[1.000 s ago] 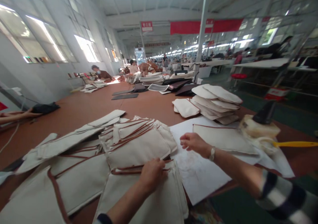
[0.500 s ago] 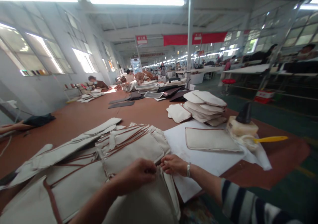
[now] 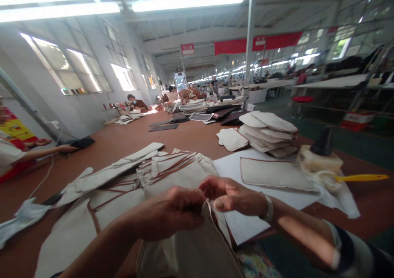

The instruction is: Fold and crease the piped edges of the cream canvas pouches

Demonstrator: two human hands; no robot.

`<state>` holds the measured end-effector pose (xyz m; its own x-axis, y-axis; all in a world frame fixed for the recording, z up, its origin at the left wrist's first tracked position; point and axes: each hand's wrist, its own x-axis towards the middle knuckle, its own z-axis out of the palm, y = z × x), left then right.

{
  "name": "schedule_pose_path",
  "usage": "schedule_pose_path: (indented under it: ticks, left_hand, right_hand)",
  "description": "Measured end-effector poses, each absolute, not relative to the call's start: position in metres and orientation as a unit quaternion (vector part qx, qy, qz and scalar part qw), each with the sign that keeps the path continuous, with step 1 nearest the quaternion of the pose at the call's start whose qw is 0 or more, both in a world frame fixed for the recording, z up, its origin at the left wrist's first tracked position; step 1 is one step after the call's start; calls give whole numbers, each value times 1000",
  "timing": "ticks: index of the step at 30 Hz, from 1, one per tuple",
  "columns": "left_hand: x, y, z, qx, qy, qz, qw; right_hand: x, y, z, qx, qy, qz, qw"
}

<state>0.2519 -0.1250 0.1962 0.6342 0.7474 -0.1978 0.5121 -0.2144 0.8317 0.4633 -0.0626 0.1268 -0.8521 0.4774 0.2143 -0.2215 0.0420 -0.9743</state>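
A cream fabric panel [image 3: 187, 249] with a dark edge hangs upright close in front of me. My left hand [image 3: 181, 208] is closed on its top edge, fingers folded over the cloth. At the panel's upper right corner is my right hand [image 3: 237, 196], its fingers curled round the corner and the thumb along the edge. The fingertips of both hands nearly meet there, and exactly what the right fingers pinch is partly hidden. Behind my hands lies a heap of cream fabric pieces [image 3: 181, 173] with brown trim.
On the brown table [image 3: 123, 136], a white sheet [image 3: 246, 224] carries one brown-edged panel [image 3: 273, 173]. Beyond it are stacked cream pieces [image 3: 267, 130]. At right stand a pale container [image 3: 320, 159] with a black top and a yellow-handled brush [image 3: 363, 178]. A co-worker's arm [image 3: 46, 150] reaches in from the left.
My view has turned left, so a co-worker at the left edge shows more. Both hands have come closer and the panel is lifted. The right hand has moved onto the panel's corner.
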Motion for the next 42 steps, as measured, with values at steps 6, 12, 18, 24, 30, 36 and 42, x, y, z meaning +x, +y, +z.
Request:
schedule_pose_path:
  ticks: [6,12,18,24,30,36,42]
  left_hand:
    - [249,-149,178,690,436,167,553]
    - [245,-169,164,642,460,268,552]
    - [241,-171,153,624,472,305,543]
    - [247,-167,154,622,512,269,528]
    - [260,-172,164,645,561,272,443]
    - [262,-174,157,695,562,268,361]
    - [256,-170,145,677,546,254,423]
  right_hand:
    - [458,-70,116,-38,-791,536,291]
    - [450,-85,126,-58,-838,477,258]
    - [449,-92,129,-95,-857,444,246]
    - [452,-91,133,-127,-807,535,215]
    - [447,-90,137,-183,-782,569,177]
    - [446,-95,133,-222,-782,546,204]
    - [449,-102,123,-80,-868,331,362]
